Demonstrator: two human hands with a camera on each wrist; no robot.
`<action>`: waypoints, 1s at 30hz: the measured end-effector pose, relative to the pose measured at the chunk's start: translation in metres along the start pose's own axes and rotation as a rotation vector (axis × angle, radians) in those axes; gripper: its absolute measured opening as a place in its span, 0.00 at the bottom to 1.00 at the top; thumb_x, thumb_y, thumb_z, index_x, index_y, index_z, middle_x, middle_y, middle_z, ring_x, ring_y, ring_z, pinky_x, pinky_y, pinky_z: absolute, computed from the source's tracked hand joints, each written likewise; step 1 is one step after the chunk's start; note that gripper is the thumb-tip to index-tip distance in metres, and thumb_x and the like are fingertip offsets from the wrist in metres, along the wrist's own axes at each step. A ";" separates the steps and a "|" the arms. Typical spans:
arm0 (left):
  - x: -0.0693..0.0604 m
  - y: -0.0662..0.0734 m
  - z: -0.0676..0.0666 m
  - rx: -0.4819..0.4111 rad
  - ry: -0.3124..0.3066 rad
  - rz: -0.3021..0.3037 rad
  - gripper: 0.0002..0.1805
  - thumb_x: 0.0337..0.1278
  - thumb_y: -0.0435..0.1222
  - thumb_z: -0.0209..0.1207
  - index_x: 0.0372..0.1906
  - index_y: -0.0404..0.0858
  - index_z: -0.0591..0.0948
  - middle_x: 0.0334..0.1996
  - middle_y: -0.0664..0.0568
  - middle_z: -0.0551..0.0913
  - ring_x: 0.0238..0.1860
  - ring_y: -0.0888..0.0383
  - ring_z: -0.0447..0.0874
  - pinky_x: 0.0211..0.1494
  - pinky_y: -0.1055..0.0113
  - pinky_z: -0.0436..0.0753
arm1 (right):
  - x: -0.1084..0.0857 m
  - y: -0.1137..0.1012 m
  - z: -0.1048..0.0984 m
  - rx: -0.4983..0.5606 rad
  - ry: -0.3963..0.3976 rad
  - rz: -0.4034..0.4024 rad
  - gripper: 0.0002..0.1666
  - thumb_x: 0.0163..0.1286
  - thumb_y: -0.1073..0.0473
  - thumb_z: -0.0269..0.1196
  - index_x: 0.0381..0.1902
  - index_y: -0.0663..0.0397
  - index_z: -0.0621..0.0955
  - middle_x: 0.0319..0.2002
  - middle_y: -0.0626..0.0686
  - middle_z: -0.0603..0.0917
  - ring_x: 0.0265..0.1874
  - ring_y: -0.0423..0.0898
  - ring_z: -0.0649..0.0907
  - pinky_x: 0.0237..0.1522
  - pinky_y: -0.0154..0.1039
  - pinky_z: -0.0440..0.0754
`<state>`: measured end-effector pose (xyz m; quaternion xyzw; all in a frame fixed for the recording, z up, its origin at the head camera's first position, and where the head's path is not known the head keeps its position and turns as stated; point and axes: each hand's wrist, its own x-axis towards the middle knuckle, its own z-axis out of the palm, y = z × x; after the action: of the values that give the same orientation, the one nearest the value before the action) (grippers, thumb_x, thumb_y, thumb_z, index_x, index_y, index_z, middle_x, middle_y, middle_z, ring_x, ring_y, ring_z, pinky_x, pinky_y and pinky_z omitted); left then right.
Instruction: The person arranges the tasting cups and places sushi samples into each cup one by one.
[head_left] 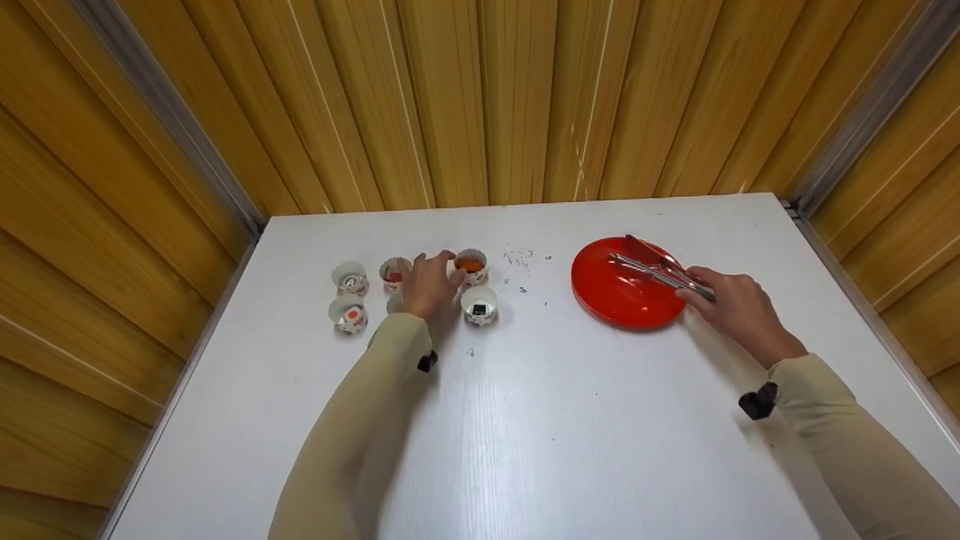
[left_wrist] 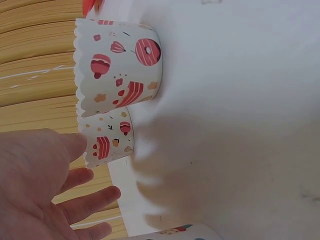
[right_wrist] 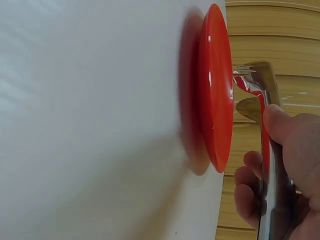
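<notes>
My left hand [head_left: 431,283] is over the group of paper baking cups, its fingers spread. Its thumb is beside the rim of the back-right cup [head_left: 472,276], which has orange contents; whether it touches cannot be told. In the left wrist view that patterned cup [left_wrist: 112,142] stands behind a nearer cup [left_wrist: 120,65]. My right hand [head_left: 739,304] grips metal cutlery [head_left: 652,271] above the red plate [head_left: 619,300]. The right wrist view shows fork tines [right_wrist: 245,72], a rounded spoon-like end [right_wrist: 249,109] and a broad flat piece bundled together.
More paper cups stand to the left: one with red contents [head_left: 391,283], one holding an orange-and-white piece [head_left: 349,319]. A front cup [head_left: 479,315] holds a dark square. One cup is mostly hidden under my left hand. Yellow wood-look panels [head_left: 517,105] border the white table [head_left: 555,450].
</notes>
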<state>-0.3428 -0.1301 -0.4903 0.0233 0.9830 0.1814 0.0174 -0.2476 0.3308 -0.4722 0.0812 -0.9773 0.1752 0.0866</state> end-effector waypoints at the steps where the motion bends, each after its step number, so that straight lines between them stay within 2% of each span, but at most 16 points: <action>1: 0.000 0.000 0.000 0.005 0.003 0.002 0.26 0.74 0.51 0.58 0.70 0.46 0.77 0.62 0.49 0.83 0.71 0.44 0.70 0.77 0.36 0.41 | -0.002 0.003 0.001 -0.001 0.005 -0.001 0.28 0.70 0.54 0.70 0.63 0.63 0.80 0.43 0.68 0.87 0.32 0.58 0.80 0.27 0.42 0.74; 6: -0.004 0.001 -0.001 0.028 0.022 0.017 0.26 0.74 0.52 0.58 0.69 0.46 0.77 0.60 0.49 0.84 0.69 0.44 0.72 0.76 0.37 0.45 | -0.011 0.015 0.002 0.012 0.016 0.010 0.27 0.70 0.52 0.70 0.60 0.61 0.81 0.37 0.63 0.87 0.29 0.55 0.77 0.27 0.42 0.71; 17: -0.003 0.000 -0.001 0.001 0.016 0.008 0.26 0.74 0.52 0.58 0.69 0.46 0.77 0.62 0.49 0.83 0.70 0.44 0.71 0.77 0.37 0.43 | -0.026 0.027 0.008 0.035 0.006 0.054 0.26 0.69 0.51 0.71 0.60 0.59 0.80 0.24 0.53 0.80 0.25 0.52 0.73 0.24 0.42 0.67; 22: -0.004 0.001 0.000 -0.003 0.016 0.001 0.26 0.74 0.52 0.58 0.69 0.46 0.77 0.62 0.49 0.83 0.71 0.44 0.70 0.77 0.37 0.42 | -0.030 0.029 0.009 0.048 0.000 0.073 0.28 0.70 0.50 0.71 0.61 0.59 0.79 0.22 0.51 0.77 0.25 0.52 0.73 0.24 0.42 0.68; 30: -0.004 0.001 0.000 -0.001 0.017 -0.002 0.26 0.74 0.52 0.58 0.69 0.47 0.77 0.62 0.48 0.83 0.70 0.44 0.70 0.77 0.37 0.42 | -0.033 0.027 0.011 0.048 -0.022 0.134 0.32 0.70 0.48 0.70 0.65 0.59 0.77 0.24 0.52 0.77 0.28 0.54 0.75 0.25 0.42 0.70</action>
<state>-0.3390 -0.1297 -0.4899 0.0206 0.9830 0.1821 0.0094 -0.2221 0.3564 -0.4976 0.0196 -0.9769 0.2033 0.0621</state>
